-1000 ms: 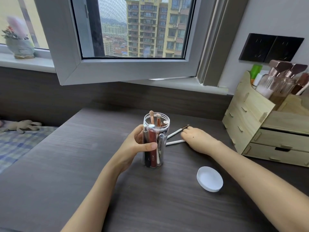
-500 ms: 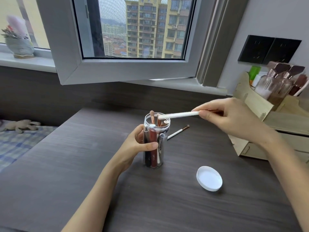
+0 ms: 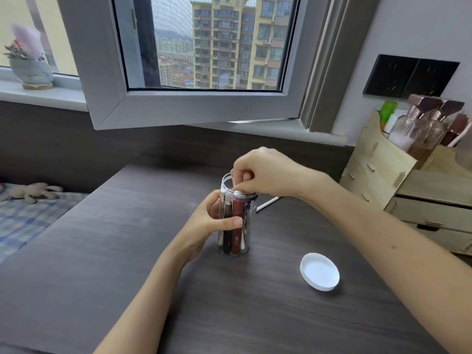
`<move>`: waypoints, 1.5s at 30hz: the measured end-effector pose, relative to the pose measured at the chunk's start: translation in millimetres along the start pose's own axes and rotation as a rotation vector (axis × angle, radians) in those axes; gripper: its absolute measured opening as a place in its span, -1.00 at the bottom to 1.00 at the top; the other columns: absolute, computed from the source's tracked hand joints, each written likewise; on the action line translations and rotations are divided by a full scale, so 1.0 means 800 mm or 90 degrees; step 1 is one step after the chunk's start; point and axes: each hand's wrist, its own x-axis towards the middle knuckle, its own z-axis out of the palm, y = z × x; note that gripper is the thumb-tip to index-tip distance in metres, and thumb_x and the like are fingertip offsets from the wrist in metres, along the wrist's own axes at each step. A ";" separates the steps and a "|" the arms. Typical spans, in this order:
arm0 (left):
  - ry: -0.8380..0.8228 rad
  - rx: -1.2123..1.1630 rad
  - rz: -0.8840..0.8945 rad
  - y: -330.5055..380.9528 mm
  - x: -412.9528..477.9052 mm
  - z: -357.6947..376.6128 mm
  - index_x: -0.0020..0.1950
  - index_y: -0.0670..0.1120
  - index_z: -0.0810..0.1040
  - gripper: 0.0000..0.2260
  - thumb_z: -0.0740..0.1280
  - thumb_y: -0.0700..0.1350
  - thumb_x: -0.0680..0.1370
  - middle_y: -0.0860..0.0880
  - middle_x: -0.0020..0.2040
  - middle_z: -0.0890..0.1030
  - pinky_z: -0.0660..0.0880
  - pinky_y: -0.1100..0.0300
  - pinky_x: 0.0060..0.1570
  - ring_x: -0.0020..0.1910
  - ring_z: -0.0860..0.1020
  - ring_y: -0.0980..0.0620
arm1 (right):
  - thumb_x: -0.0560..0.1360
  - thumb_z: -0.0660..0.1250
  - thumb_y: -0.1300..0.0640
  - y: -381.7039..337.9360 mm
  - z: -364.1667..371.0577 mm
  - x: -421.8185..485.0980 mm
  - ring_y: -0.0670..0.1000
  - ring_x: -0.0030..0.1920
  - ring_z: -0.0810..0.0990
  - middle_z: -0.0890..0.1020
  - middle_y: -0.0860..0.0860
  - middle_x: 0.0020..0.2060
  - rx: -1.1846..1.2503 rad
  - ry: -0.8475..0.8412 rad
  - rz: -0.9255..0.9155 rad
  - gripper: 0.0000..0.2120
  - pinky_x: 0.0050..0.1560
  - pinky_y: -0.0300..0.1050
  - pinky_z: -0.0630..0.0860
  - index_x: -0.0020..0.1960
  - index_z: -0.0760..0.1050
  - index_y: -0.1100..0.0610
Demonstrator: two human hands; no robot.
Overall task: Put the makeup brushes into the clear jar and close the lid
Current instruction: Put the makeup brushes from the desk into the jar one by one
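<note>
Left hand [image 3: 204, 223] wrapped around the side of the clear jar [image 3: 236, 226], standing upright on the dark table [image 3: 102, 264] with makeup brushes [image 3: 237, 221] inside. Right hand [image 3: 265, 172] just above the jar's open top, fingers pinched shut on the white end of one brush going in. White lid [image 3: 320, 274] lying flat on the table, below the right hand and well apart from the jar; one more white brush [image 3: 267, 203] on the table just under the right wrist.
</note>
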 end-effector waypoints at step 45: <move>-0.007 -0.013 -0.001 0.000 -0.001 0.000 0.28 -0.11 0.46 -0.35 0.52 -0.10 0.20 -0.07 0.18 0.63 0.52 0.26 0.02 0.13 0.60 0.02 | 0.55 0.23 0.01 -0.018 0.001 -0.021 -0.18 -0.39 0.43 0.48 -0.11 -0.40 0.103 0.304 0.066 -0.83 -0.34 -0.30 0.33 -0.10 0.44 0.11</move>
